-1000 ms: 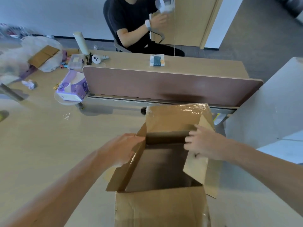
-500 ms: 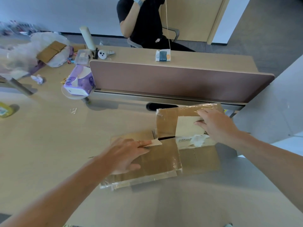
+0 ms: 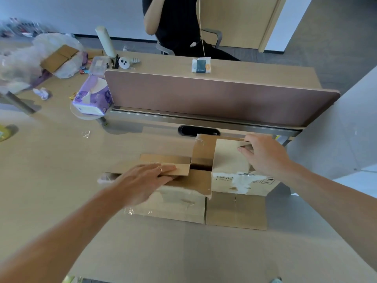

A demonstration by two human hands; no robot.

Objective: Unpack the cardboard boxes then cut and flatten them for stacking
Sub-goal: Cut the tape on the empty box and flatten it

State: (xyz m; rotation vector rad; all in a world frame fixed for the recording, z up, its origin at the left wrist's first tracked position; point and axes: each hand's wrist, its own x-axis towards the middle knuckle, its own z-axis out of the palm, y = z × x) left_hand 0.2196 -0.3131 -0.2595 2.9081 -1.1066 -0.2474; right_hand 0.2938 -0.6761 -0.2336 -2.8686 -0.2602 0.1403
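A brown cardboard box (image 3: 234, 209) lies flattened on the wooden desk (image 3: 51, 170), with torn tape and a ripped white label on it. My left hand (image 3: 146, 178) presses flat on a folded flap at the box's left side, fingers straight. My right hand (image 3: 265, 156) grips the top edge of a flap that stands up at the far right of the box, fingers curled over the edge.
A brown divider panel (image 3: 214, 99) runs across the desk just behind the box. A purple tissue pack (image 3: 91, 97), plastic bags with cardboard (image 3: 55, 58) and small clutter lie at the far left. A person in black (image 3: 175, 23) sits beyond the divider. A grey surface (image 3: 336, 139) stands at the right.
The open upright box has been pushed down flat on the desk. My left hand moved onto the folded left flap; my right hand shifted to the raised far flap's edge.
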